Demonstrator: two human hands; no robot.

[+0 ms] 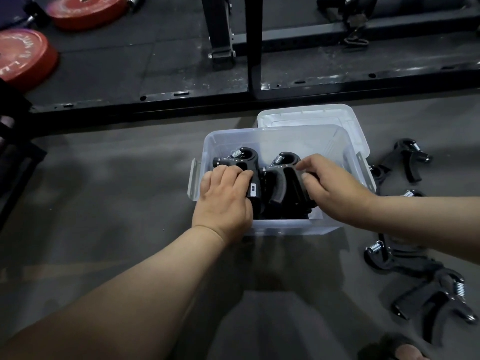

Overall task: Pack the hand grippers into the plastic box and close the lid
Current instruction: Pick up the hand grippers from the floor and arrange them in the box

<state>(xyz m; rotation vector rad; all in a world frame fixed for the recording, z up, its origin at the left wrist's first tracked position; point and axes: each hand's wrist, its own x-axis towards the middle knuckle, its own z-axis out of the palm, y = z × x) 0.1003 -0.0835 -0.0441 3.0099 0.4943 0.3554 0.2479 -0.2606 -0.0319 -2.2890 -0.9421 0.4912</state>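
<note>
A clear plastic box stands open on the grey floor, with its white lid lying behind it. Two black hand grippers with steel springs stand side by side inside. My left hand grips the handles of the left hand gripper. My right hand holds the handle of the right hand gripper, thumb on its near side. Several more hand grippers lie loose on the floor to the right, one at the far right, one near my forearm and one in front.
A black steel rack frame runs across the floor just behind the box. Two red weight plates lie at the far left. A dark object sits at the left edge. My foot in a sandal shows at the bottom right.
</note>
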